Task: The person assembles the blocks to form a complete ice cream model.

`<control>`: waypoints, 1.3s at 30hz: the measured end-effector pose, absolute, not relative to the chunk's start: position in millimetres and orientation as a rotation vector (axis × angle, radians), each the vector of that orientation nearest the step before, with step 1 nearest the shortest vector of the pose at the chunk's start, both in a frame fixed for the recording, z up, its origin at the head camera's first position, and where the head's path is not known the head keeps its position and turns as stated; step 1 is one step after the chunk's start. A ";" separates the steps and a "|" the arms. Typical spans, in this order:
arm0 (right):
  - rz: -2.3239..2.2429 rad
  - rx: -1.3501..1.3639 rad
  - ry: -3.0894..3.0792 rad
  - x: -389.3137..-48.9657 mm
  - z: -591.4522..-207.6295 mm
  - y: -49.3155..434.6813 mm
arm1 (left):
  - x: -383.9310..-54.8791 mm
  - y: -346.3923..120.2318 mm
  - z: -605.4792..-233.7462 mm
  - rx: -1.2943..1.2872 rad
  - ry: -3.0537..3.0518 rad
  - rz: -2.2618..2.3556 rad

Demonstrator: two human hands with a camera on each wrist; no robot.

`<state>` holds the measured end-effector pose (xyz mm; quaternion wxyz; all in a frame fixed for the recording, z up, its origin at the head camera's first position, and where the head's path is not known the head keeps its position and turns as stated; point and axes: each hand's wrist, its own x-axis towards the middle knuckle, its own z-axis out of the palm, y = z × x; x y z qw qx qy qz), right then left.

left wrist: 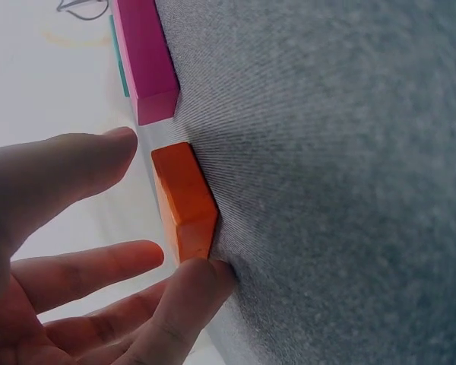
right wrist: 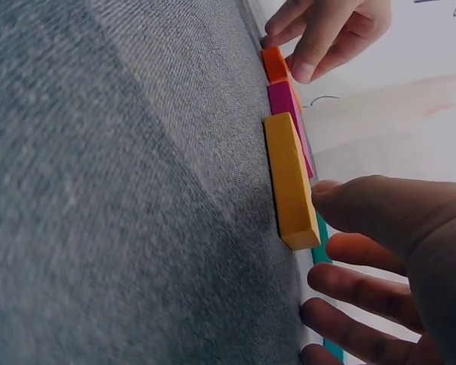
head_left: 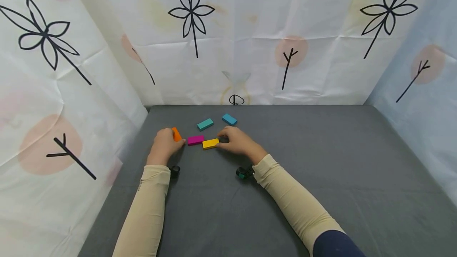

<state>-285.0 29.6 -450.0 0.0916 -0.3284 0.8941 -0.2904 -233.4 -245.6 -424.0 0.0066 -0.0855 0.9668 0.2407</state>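
Note:
My left hand (head_left: 165, 146) is at an orange block (head_left: 176, 134). In the left wrist view a fingertip (left wrist: 199, 277) touches that block's near end, while the thumb stands apart from it. To its right lie a magenta block (head_left: 196, 140) and a yellow block (head_left: 210, 143), forming a rough row. My right hand (head_left: 240, 142) is beside the yellow block's right end, fingers spread and loosely bent. Its thumb (right wrist: 346, 199) is close against the yellow block's side in the right wrist view; whether they touch I cannot tell.
Behind the row lie a teal block (head_left: 205, 124) and a blue block (head_left: 229, 119). A grey cloth (head_left: 321, 169) covers the table. White sheets with drawn plants (head_left: 250, 19) hang at the back and both sides. Each wrist carries a dark device (head_left: 244, 172).

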 end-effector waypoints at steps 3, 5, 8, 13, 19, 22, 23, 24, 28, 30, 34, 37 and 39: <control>-0.866 -0.994 2.656 -284.9 -450.3 27.9 | -235.2 -244.8 -423.9 -0.254 3.026 0.759; -0.868 -1.010 2.656 -284.8 -450.4 26.9 | -236.0 -244.4 -423.4 -0.252 3.026 0.759; -0.857 -1.035 2.659 -284.5 -450.3 25.1 | -237.2 -243.7 -422.4 -0.246 3.025 0.746; -0.831 -1.065 2.675 -284.0 -450.5 22.2 | -239.4 -243.1 -422.3 -0.255 3.025 0.721; -0.836 -1.066 2.683 -283.6 -452.9 20.2 | -240.9 -242.4 -425.0 -0.283 3.027 0.692; -0.836 -1.052 2.690 -283.0 -454.1 19.8 | -241.2 -241.8 -426.0 -0.292 3.024 0.680; -0.835 -1.047 2.691 -282.6 -454.1 19.5 | -241.4 -241.7 -426.3 -0.295 3.022 0.680; -0.833 -1.044 2.693 -282.5 -454.4 19.1 | -241.5 -241.5 -426.4 -0.297 3.021 0.681; -0.820 -1.031 2.712 -282.7 -455.0 17.4 | -242.0 -240.5 -426.1 -0.297 3.018 0.684; -0.817 -1.018 2.724 -283.0 -454.8 16.8 | -242.5 -240.3 -425.9 -0.297 3.019 0.684; -0.816 -1.002 2.735 -284.0 -453.6 16.7 | -243.7 -240.2 -426.0 -0.296 3.017 0.682; -0.822 -1.007 2.722 -285.2 -452.2 17.8 | -244.5 -239.8 -425.4 -0.287 3.011 0.673; -0.836 -1.006 2.710 -286.8 -451.8 19.2 | -244.7 -239.3 -423.8 -0.264 3.005 0.662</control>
